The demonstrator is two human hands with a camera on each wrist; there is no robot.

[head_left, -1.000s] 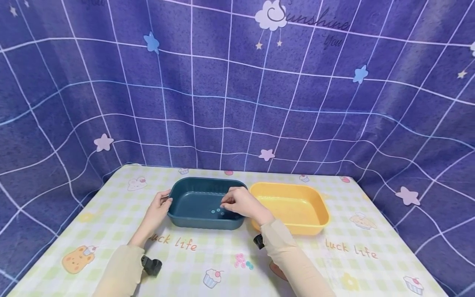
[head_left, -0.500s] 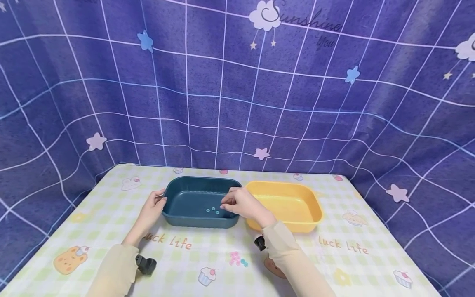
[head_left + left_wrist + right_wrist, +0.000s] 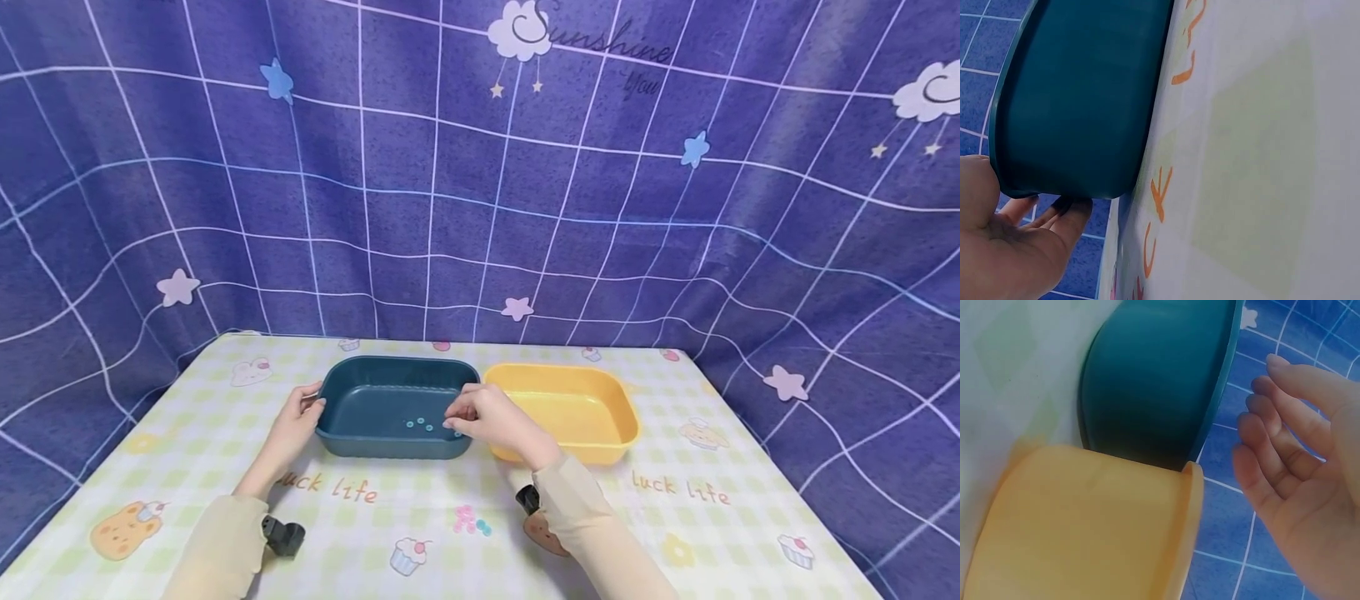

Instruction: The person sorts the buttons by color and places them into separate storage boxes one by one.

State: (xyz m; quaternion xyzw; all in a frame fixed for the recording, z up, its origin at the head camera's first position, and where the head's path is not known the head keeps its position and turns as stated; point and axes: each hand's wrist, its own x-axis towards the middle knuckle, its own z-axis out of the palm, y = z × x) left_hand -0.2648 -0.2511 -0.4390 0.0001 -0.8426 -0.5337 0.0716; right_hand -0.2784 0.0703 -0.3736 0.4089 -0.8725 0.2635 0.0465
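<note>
In the head view, my left hand holds the left end of the dark teal plastic basin. Its thumb lies at the rim and its fingers reach under the outside in the left wrist view. Several small light-blue beads lie on the basin floor, towards the right. My right hand is over the basin's right end, close to these beads, with fingers loosely bent. From the right wrist, thumb and fingers look slightly apart and nothing shows between them.
A yellow basin stands directly right of the teal one. On the patterned tablecloth in front lie several pink beads and a few teal beads. A blue gridded curtain hangs behind the table.
The head view has shifted, so the scene sits further left. My left hand keeps its hold on the teal basin; my right hand stays over its right end, barely moving.
</note>
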